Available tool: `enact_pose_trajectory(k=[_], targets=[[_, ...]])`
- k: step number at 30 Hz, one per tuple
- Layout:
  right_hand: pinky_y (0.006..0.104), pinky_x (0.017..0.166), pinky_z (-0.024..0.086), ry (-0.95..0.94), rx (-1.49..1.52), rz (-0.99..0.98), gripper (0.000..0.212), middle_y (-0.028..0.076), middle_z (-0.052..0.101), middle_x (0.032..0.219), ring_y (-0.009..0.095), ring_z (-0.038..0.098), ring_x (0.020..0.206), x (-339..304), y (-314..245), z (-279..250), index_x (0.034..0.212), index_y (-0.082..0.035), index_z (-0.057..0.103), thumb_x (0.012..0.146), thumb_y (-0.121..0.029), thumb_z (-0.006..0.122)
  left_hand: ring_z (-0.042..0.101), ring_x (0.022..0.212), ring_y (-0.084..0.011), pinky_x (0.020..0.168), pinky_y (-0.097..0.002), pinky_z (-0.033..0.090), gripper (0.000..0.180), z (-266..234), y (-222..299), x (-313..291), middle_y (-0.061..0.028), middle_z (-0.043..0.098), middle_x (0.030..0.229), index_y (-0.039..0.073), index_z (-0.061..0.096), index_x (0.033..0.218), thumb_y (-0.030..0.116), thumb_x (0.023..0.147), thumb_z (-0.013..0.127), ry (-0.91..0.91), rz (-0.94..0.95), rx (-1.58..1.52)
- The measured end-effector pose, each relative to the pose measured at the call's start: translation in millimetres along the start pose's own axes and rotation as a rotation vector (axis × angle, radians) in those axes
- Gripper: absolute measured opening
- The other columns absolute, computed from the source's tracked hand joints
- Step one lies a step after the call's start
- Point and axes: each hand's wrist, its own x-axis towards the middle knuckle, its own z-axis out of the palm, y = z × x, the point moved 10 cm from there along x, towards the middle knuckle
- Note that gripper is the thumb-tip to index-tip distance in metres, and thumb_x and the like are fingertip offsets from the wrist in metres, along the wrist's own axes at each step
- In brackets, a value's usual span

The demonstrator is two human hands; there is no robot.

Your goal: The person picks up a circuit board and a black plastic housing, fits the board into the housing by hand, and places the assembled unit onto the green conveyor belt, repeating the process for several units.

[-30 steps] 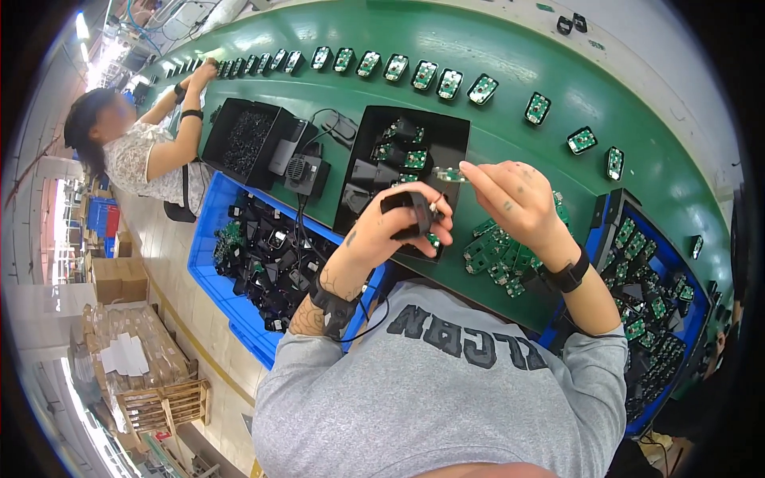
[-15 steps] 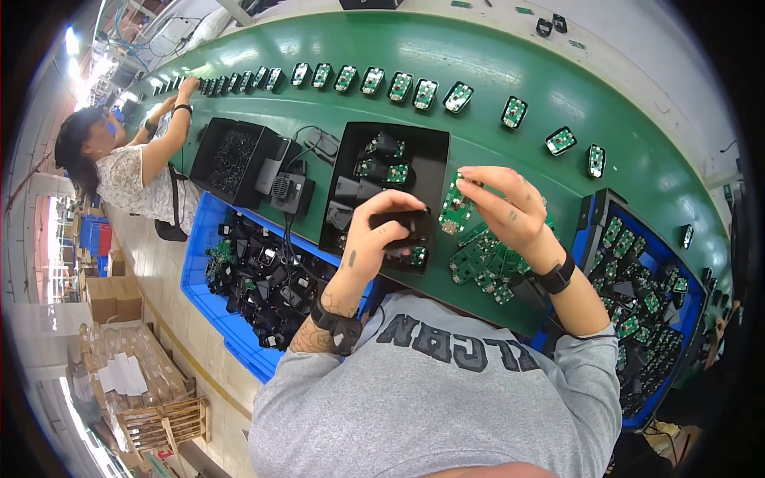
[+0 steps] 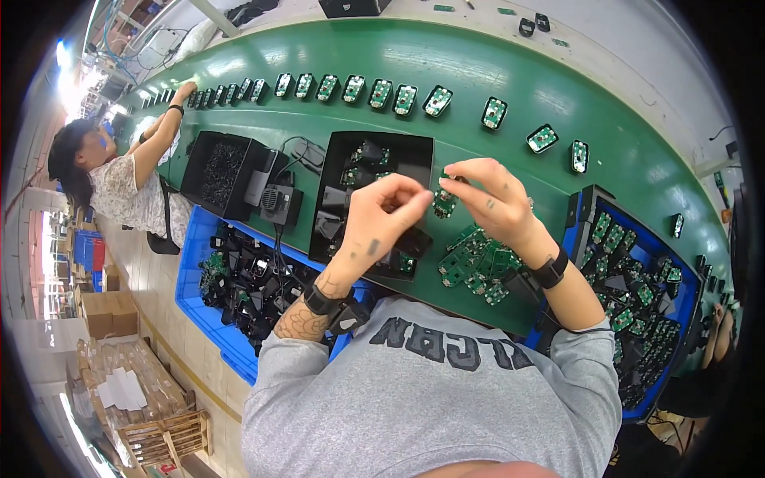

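Observation:
My right hand [image 3: 500,205] grips a small green circuit board [image 3: 445,204] upright between thumb and fingers, over the bench. Beside it, my left hand [image 3: 384,219] is closed in a pinch, its fingertips close to the board's upper edge; what they pinch, if anything, is too small to make out. Just under that hand shows a black plastic casing [image 3: 415,241]; whether it is held or lies in the box cannot be told. A black box [image 3: 382,139] with casings and boards stands under my left hand. Below my right hand lies a pile of green boards [image 3: 478,261].
Black casings with boards [image 3: 381,93] line the far side of the green bench [image 3: 494,68]. Blue crates stand at left [image 3: 239,358] and right [image 3: 677,350]. Left of the box are a black device [image 3: 280,205] and a bin of small black parts [image 3: 223,167]. A co-worker [image 3: 119,171] reaches in.
My left hand has turned and moved its fingertips to the board; the casing formerly in its fingers now shows lower, below the hand. My right hand still holds the board.

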Motion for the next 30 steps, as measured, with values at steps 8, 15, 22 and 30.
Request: enact_pose_trajectory(k=[8, 15, 22, 30], targets=[[0.0362, 0.073, 0.055, 0.040, 0.051, -0.058, 0.036, 0.010, 0.066, 0.101, 0.026, 0.066, 0.089, -3, -7, -1, 0.101, -0.002, 0.070, 0.066, 0.007, 0.066, 0.065, 0.067, -0.0132, 0.059, -0.0265, 0.050, 0.010, 22, 43, -5, -0.0051, 0.065, 0.081, 0.003, 0.067, 0.089, 0.005, 0.081, 0.072, 0.043, 0.401, 0.435], [0.0330, 0.086, 0.052, -0.258, 0.646, 0.589, 0.041, 0.013, 0.065, 0.110, 0.024, 0.065, 0.095, -20, 35, 29, 0.121, -0.001, 0.062, 0.080, -0.005, 0.066, 0.062, 0.071, -0.0128, 0.064, -0.0242, 0.049, 0.010, 27, 59, -4, -0.0052, 0.063, 0.079, 0.000, 0.064, 0.085, -0.002, 0.079, 0.071, 0.020, 0.562, 0.419], [0.0346, 0.081, 0.053, -0.112, 0.395, 0.460, 0.030, 0.016, 0.066, 0.110, 0.028, 0.066, 0.094, -35, 39, 23, 0.121, -0.001, 0.063, 0.091, -0.005, 0.060, 0.062, 0.072, -0.0097, 0.066, -0.0226, 0.048, 0.007, 30, 19, 17, -0.0032, 0.065, 0.082, -0.001, 0.066, 0.090, 0.004, 0.086, 0.067, -0.008, 0.120, 0.010], [0.0349, 0.092, 0.051, 0.084, 0.339, 0.490, 0.032, 0.017, 0.064, 0.119, 0.026, 0.063, 0.108, -39, 48, 5, 0.128, 0.001, 0.057, 0.100, -0.011, 0.047, 0.061, 0.073, -0.0084, 0.069, -0.0225, 0.050, 0.017, 66, -11, 34, -0.0022, 0.067, 0.085, 0.001, 0.068, 0.100, 0.015, 0.091, 0.068, -0.052, -0.052, -0.529]])
